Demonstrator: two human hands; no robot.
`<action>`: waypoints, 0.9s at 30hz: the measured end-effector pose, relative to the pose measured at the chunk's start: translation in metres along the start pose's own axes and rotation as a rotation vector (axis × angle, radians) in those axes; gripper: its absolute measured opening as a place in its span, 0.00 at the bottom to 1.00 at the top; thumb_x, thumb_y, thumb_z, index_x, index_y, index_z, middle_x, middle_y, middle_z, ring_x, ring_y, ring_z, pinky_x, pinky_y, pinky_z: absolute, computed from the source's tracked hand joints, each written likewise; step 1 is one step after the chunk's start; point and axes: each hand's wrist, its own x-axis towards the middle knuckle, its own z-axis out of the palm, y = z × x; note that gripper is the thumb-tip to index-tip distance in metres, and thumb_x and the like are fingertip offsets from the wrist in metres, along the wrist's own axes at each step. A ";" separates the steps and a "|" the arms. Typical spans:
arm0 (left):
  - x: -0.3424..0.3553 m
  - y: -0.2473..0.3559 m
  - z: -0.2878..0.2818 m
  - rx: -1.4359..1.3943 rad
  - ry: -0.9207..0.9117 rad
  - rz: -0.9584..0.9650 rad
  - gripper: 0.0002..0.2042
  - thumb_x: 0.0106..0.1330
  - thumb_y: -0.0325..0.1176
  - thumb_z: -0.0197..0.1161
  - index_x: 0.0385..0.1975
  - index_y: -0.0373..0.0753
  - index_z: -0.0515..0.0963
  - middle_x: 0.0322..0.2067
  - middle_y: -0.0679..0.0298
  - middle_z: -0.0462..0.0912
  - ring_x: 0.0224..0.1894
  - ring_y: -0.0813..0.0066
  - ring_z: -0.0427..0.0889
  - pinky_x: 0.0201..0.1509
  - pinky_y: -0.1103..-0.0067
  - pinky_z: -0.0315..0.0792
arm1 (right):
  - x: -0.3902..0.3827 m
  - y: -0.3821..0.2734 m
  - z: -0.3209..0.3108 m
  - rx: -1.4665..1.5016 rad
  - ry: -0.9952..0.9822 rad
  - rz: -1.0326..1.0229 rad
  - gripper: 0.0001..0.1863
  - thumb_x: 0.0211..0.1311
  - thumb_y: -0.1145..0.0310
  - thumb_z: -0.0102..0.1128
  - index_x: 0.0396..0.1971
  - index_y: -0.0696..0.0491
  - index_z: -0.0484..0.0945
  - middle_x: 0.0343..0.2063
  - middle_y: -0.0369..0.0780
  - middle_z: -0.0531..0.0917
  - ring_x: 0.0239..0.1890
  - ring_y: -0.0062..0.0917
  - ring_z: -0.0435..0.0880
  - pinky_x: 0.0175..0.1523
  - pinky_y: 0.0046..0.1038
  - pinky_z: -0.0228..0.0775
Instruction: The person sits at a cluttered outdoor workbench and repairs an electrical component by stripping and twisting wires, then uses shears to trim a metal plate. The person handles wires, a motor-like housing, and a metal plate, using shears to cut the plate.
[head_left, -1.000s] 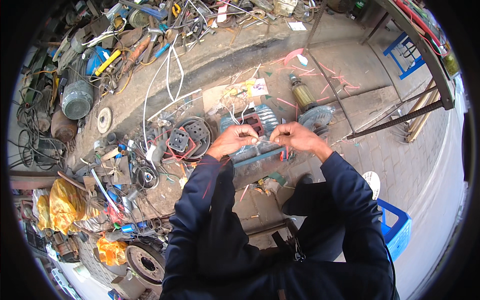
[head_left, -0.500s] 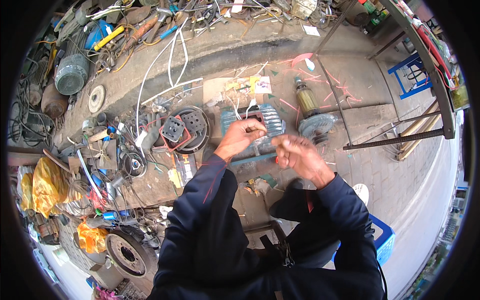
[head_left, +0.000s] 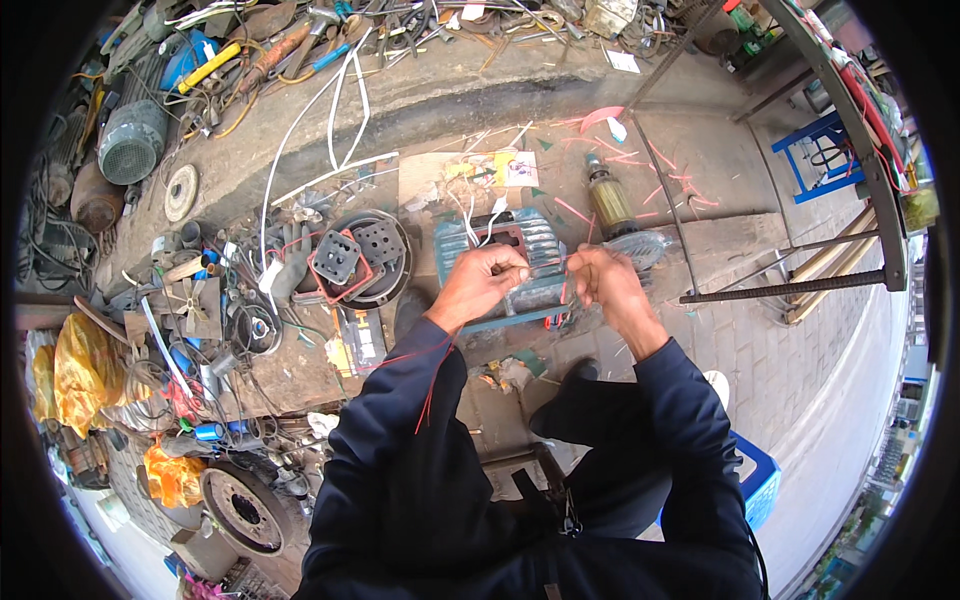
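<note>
A ribbed blue motor housing (head_left: 535, 240) with white leads sticking up lies on the ground in front of me. Both hands hover just above its near edge. My left hand (head_left: 485, 282) is closed, pinching one end of a thin red strip (head_left: 558, 263) that runs across to my right hand (head_left: 608, 285), which is also closed on it. A loose red thread (head_left: 432, 372) trails down over my dark left sleeve. The strip's ends are hidden inside my fingers.
A rotor (head_left: 608, 200) lies right of the housing. To the left sits a round end cover with a red terminal box (head_left: 345, 262). White cables (head_left: 335, 110), a grey motor (head_left: 130, 140), scrap parts, yellow bags (head_left: 80, 360), a wheel disc (head_left: 245, 505) and blue stools (head_left: 820, 150) surround me.
My hands were close together over the housing. The right hand then pulled away to the right, and now both are apart with the red strip stretched between them.
</note>
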 end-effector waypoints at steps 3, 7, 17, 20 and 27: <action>0.001 -0.001 0.000 0.001 -0.005 -0.009 0.02 0.71 0.25 0.68 0.38 0.34 0.84 0.32 0.69 0.83 0.36 0.84 0.78 0.41 0.81 0.73 | -0.010 0.000 0.010 -0.076 -0.017 -0.086 0.11 0.73 0.64 0.57 0.38 0.58 0.80 0.19 0.36 0.80 0.18 0.20 0.75 0.25 0.25 0.67; 0.001 0.001 0.000 -0.017 -0.003 -0.033 0.03 0.73 0.26 0.66 0.38 0.34 0.83 0.31 0.70 0.83 0.36 0.84 0.77 0.40 0.81 0.73 | -0.019 0.003 0.032 -0.475 0.152 -0.498 0.10 0.67 0.73 0.65 0.46 0.59 0.80 0.21 0.37 0.81 0.23 0.24 0.80 0.31 0.27 0.71; 0.000 0.008 -0.003 0.059 -0.035 -0.023 0.03 0.70 0.25 0.68 0.40 0.34 0.85 0.34 0.66 0.85 0.37 0.81 0.80 0.43 0.78 0.75 | 0.001 0.005 0.026 -1.049 0.256 -0.837 0.14 0.65 0.60 0.70 0.29 0.56 0.82 0.22 0.43 0.80 0.36 0.44 0.82 0.43 0.43 0.73; -0.001 0.008 -0.003 0.043 -0.042 0.001 0.05 0.70 0.25 0.68 0.42 0.34 0.86 0.36 0.65 0.85 0.38 0.80 0.81 0.43 0.78 0.76 | 0.002 0.005 0.030 -0.856 0.296 -0.362 0.15 0.67 0.58 0.68 0.27 0.55 0.80 0.21 0.43 0.81 0.35 0.48 0.83 0.38 0.47 0.73; -0.001 0.005 -0.005 -0.080 -0.059 -0.015 0.04 0.71 0.24 0.67 0.42 0.34 0.86 0.36 0.67 0.85 0.38 0.83 0.79 0.43 0.81 0.74 | -0.014 0.002 0.024 -0.921 0.187 -0.809 0.11 0.68 0.62 0.67 0.33 0.55 0.82 0.31 0.45 0.80 0.33 0.45 0.84 0.37 0.44 0.75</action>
